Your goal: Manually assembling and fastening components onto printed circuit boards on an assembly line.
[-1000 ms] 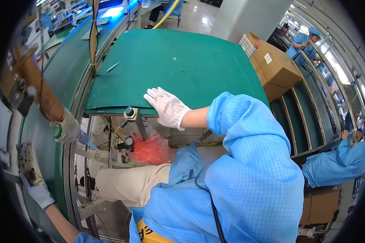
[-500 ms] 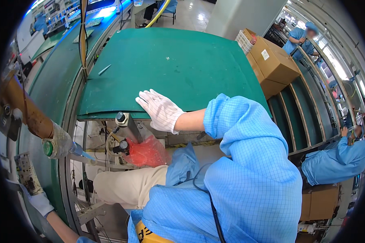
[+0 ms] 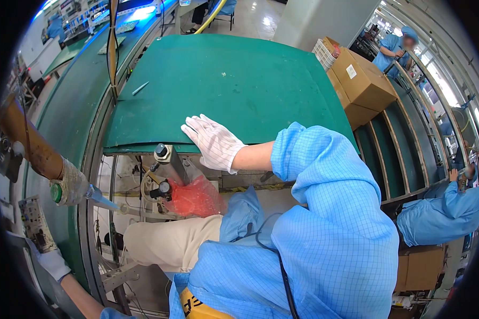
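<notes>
Right hand (image 3: 214, 141) slid forward (fingers flat).

— What am I wearing, from up here?
— A white knit glove on my right hand (image 3: 214, 142), then a light blue gridded smock sleeve behind its wrist.
— And the left hand (image 3: 49, 254)?
— White glove too; beige trousers, dark cable down the smock.

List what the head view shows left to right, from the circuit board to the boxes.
Circuit board in left hand → dispenser syringe → red bag → right hand on the green mat → cardboard boxes.
</notes>
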`<state>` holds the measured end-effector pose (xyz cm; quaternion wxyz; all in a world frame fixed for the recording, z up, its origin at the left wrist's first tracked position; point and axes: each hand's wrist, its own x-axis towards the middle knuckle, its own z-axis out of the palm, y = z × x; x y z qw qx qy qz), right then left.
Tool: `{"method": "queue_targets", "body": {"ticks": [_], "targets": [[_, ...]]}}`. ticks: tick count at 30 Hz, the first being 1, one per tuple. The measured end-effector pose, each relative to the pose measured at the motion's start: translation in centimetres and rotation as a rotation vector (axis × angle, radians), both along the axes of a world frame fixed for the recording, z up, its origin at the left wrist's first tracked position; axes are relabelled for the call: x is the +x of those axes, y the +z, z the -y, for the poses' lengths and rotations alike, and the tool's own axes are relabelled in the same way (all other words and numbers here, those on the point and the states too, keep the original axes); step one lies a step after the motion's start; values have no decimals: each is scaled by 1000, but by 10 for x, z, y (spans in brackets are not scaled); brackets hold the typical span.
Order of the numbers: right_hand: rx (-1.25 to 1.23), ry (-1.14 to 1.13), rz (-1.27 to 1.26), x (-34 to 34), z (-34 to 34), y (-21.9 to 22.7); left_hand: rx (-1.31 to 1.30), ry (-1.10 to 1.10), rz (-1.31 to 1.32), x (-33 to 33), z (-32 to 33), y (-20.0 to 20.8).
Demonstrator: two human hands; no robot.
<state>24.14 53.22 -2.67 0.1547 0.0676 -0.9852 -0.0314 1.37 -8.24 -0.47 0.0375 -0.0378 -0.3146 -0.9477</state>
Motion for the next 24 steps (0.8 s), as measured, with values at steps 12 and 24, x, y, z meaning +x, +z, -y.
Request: {"method": "queue_targets", "body": {"ticks": [12,24], "targets": [[-18,-1,-8,1,0,2,374,-292,73,24,-28,27],[-7,-15,-7,3,0,3,437,-515,-91,-19,21,-20]]}}
